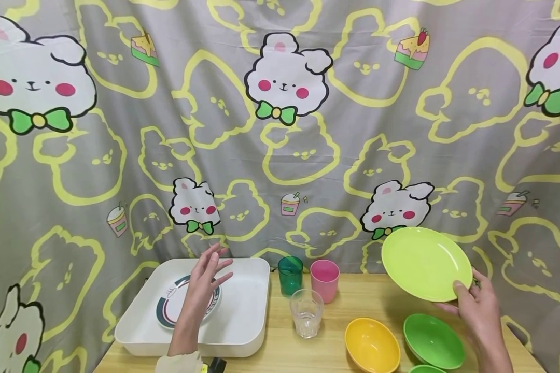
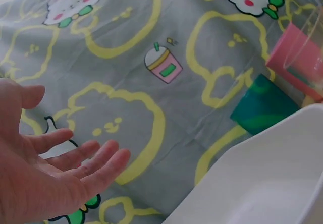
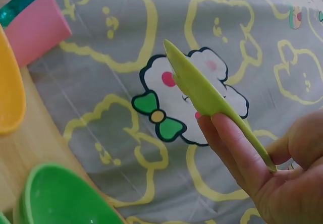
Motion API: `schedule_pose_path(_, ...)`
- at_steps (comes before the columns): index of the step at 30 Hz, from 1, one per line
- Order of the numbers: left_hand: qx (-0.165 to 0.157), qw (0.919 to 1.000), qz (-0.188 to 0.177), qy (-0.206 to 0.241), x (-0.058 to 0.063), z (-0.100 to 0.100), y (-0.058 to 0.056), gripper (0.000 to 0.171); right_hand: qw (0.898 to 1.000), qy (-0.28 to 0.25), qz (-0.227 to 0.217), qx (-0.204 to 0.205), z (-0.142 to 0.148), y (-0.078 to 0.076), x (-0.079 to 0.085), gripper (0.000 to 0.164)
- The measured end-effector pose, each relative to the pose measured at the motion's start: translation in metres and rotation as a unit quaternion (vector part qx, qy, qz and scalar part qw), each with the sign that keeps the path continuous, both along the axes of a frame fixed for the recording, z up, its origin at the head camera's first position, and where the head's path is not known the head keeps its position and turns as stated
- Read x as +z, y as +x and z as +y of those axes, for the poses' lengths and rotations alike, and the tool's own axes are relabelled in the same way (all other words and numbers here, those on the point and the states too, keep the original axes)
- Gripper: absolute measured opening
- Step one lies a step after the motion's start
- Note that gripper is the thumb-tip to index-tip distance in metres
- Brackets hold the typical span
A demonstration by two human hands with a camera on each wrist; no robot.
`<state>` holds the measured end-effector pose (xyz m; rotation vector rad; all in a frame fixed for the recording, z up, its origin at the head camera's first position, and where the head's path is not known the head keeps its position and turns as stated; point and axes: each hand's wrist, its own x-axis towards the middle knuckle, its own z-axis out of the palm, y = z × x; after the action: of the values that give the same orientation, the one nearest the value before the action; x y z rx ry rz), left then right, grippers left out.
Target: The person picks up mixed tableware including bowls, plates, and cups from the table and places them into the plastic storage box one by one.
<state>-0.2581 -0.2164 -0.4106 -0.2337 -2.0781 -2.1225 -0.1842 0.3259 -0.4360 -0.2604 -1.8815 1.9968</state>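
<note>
Head view: lime plate [image 1: 427,264], lower right of frame, pinched at rim by right hand [image 1: 479,304]; left hand [image 1: 204,278], lower left, empty, fingers spread. Advisable: firm grip, clearance above green bowl [image 1: 433,342].

Lime plate [image 1: 424,264], patterned plate [image 1: 171,306] part-hidden, lowest bowl [image 1: 427,370]

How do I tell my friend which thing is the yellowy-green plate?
Find the wooden table in the head view and look to its right side, where the right hand is. That hand holds the lime plate up above the table. It is flatter than the orange bowl and a green bowl below it, and plain, unlike the patterned dish in the white tray.
</note>
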Motion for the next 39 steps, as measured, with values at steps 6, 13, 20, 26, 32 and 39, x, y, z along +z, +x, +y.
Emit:
schedule_pose_path(6, -0.008, 0.9997, 0.004, 0.024, -0.001, 0.012, 0.0, 0.056, 1.0, -0.026, 0.011, -0.003, -0.015, -0.001, -0.001, 0.069)
schedule_pose_path(13, -0.018, 0.9994, 0.01, 0.028, -0.005, 0.027, -0.005, 0.057, 0.999, -0.044, -0.005, -0.021, -0.029, 0.0, -0.001, 0.068)
schedule_pose_path(20, -0.052, 0.998, 0.005, 0.035, -0.012, 0.041, -0.005, 0.058, 0.999, -0.026, -0.021, -0.015, -0.037, -0.004, -0.003, 0.068)
schedule_pose_path(26, -0.062, 0.9971, -0.002, 0.043, -0.019, 0.05, -0.003, 0.057, 1.0, 0.0, -0.02, 0.005, -0.049, -0.009, -0.006, 0.067)
schedule_pose_path(32, -0.078, 0.9952, -0.011, 0.058, -0.025, 0.056, -0.001, 0.058, 0.999, 0.021, -0.028, 0.023, -0.061, -0.014, -0.008, 0.065)
schedule_pose_path(39, -0.096, 0.9936, -0.013, 0.058, -0.026, 0.066, 0.002, 0.056, 0.997, 0.043, -0.026, 0.058, -0.077, -0.016, -0.008, 0.063)
